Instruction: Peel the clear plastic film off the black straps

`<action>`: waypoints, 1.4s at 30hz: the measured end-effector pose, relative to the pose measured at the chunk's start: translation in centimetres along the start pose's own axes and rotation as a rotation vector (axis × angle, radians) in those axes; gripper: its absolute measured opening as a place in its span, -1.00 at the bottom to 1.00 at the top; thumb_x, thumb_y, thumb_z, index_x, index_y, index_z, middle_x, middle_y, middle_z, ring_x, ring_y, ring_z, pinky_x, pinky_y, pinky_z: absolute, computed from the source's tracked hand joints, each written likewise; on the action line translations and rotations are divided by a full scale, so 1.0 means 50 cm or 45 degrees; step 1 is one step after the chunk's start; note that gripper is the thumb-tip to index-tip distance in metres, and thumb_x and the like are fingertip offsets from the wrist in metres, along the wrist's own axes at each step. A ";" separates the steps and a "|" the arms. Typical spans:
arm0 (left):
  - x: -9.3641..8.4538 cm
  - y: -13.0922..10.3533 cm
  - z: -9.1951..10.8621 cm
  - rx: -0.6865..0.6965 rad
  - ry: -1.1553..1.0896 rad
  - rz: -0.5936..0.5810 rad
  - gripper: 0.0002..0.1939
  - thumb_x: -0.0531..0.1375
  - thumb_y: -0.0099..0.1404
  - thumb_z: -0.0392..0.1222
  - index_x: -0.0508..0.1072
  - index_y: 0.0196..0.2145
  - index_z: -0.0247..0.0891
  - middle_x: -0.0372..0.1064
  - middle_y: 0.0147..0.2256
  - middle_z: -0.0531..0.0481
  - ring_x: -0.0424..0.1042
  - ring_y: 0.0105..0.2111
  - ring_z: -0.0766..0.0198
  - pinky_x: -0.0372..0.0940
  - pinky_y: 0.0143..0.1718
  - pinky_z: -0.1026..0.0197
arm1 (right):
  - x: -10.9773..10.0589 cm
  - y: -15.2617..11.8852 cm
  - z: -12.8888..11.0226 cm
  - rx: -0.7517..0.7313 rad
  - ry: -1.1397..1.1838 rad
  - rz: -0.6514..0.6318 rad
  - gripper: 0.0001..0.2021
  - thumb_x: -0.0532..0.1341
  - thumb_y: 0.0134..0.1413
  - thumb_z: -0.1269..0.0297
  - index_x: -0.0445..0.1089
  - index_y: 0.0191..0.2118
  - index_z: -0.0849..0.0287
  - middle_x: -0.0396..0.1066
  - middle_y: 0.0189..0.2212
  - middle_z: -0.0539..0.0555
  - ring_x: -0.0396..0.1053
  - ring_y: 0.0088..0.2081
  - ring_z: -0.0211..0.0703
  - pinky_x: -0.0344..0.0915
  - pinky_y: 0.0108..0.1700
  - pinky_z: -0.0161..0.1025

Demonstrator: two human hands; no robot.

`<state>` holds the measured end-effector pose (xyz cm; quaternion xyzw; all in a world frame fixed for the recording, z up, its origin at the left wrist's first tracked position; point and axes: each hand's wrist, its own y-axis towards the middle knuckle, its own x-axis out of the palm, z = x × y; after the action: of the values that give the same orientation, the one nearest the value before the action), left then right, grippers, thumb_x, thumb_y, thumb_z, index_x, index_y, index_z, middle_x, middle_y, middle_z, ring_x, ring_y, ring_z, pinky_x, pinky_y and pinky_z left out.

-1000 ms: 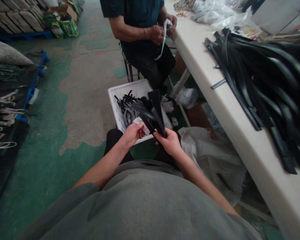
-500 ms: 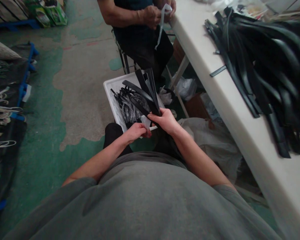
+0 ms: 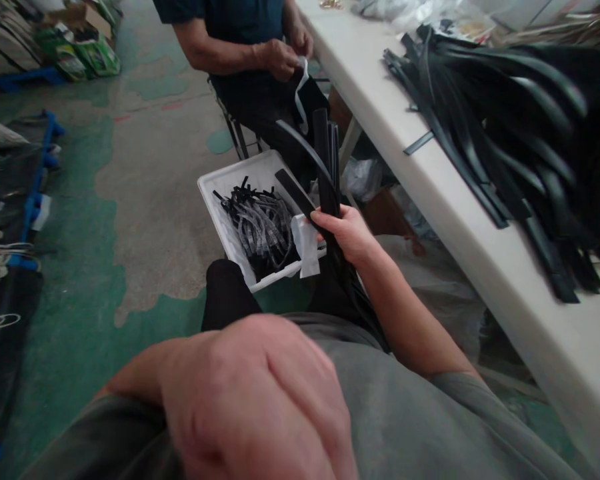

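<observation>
My right hand (image 3: 349, 233) is wrapped round a bunch of long black strips (image 3: 326, 187). Their flat ends fan out above the thumb and the lower lengths hang toward my lap. A translucent white strip (image 3: 307, 248) hangs beside its fingers. Close under the camera, my left hand (image 3: 265, 400) is raised and curled, knuckles up. Its fingertips are hidden, so anything in them is out of sight. Beyond my knees stands a white plastic bin (image 3: 214, 212), holding many black strips bundled in clear wrap (image 3: 263, 223).
A white table (image 3: 460, 247) runs along the right, with a big pile of loose black strips (image 3: 500, 127). Across from me a seated person's hands (image 3: 285, 57) hold a white strip. Blue pallets (image 3: 35, 200) with corded goods line the left floor.
My left hand has left the white strip by my right hand and come up close to the camera. The strips in my right hand are now more upright. The view has shifted slightly.
</observation>
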<state>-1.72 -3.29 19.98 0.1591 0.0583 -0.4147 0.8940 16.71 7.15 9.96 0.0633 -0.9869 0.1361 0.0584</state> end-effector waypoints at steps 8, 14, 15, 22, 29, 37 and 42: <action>0.026 0.006 -0.284 -0.745 -0.621 0.869 -0.61 0.45 -0.11 -0.07 0.42 -0.41 -0.29 0.42 -0.46 0.07 0.36 -0.48 0.39 0.25 -0.42 0.33 | 0.005 0.007 0.015 -0.092 -0.107 -0.035 -0.73 0.38 -0.22 0.18 0.39 -0.42 0.23 0.38 -0.56 -0.07 0.26 -0.60 -0.37 0.27 -0.55 -0.39; 0.040 0.008 -0.324 -0.932 -1.019 0.707 -0.71 0.43 -0.07 -0.18 0.53 -0.38 -0.36 0.50 -0.42 -0.06 0.45 -0.42 0.31 0.34 -0.28 0.26 | 0.028 0.010 0.038 -0.077 -0.165 -0.108 -0.76 0.35 -0.17 0.19 0.37 -0.42 0.23 0.30 -0.62 -0.11 0.24 -0.64 -0.38 0.21 -0.60 -0.40; 0.039 0.006 -0.322 -0.941 -1.038 0.695 -0.75 0.42 -0.04 -0.21 0.53 -0.40 -0.37 0.51 -0.43 -0.07 0.46 -0.43 0.31 0.35 -0.28 0.27 | 0.028 0.011 0.041 -0.070 -0.167 -0.115 -0.76 0.34 -0.17 0.19 0.36 -0.42 0.23 0.30 -0.62 -0.12 0.23 -0.64 -0.38 0.21 -0.60 -0.40; 0.003 -0.005 -0.317 -0.926 -1.424 0.972 -0.94 0.27 0.20 -0.31 0.49 -0.41 -0.36 0.51 -0.44 -0.07 0.49 -0.46 0.32 0.41 -0.29 0.24 | -0.011 -0.003 0.043 -0.009 -0.142 -0.022 -0.67 0.38 -0.20 0.07 0.36 -0.37 0.20 0.47 -0.47 -0.01 0.26 -0.61 -0.36 0.22 -0.57 -0.37; -0.054 0.001 -0.310 -0.770 -1.698 1.454 -0.80 0.13 0.35 -0.23 0.45 -0.39 -0.36 0.48 -0.47 -0.01 0.50 -0.45 0.36 0.40 -0.25 0.24 | -0.072 -0.114 0.047 0.144 -0.216 -0.135 -0.64 0.35 -0.11 0.00 0.32 -0.41 0.20 0.32 -0.63 -0.06 0.22 -0.65 -0.35 0.15 -0.59 -0.37; -0.049 0.000 -0.331 -0.760 -1.465 1.466 -0.89 0.22 0.27 -0.24 0.41 -0.40 -0.31 0.46 -0.49 0.03 0.46 -0.50 0.37 0.37 -0.34 0.28 | -0.045 -0.142 0.058 0.066 -0.556 -0.272 -0.70 0.27 -0.01 0.03 0.32 -0.45 0.19 0.25 -0.65 -0.08 0.22 -0.62 -0.31 0.18 -0.57 -0.35; -0.043 -0.005 -0.344 -0.735 -1.350 1.444 -0.82 0.32 0.14 -0.21 0.37 -0.42 -0.29 0.44 -0.50 0.07 0.45 -0.49 0.37 0.38 -0.33 0.27 | -0.036 -0.136 0.062 -0.015 -0.671 -0.231 -0.71 0.24 0.01 0.05 0.31 -0.49 0.18 0.25 -0.66 -0.07 0.23 -0.61 -0.28 0.15 -0.58 -0.35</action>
<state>-2.85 3.84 4.21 -0.2881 -0.3560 0.1106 0.8821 19.15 0.01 8.54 0.1843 -0.9592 0.1036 -0.1879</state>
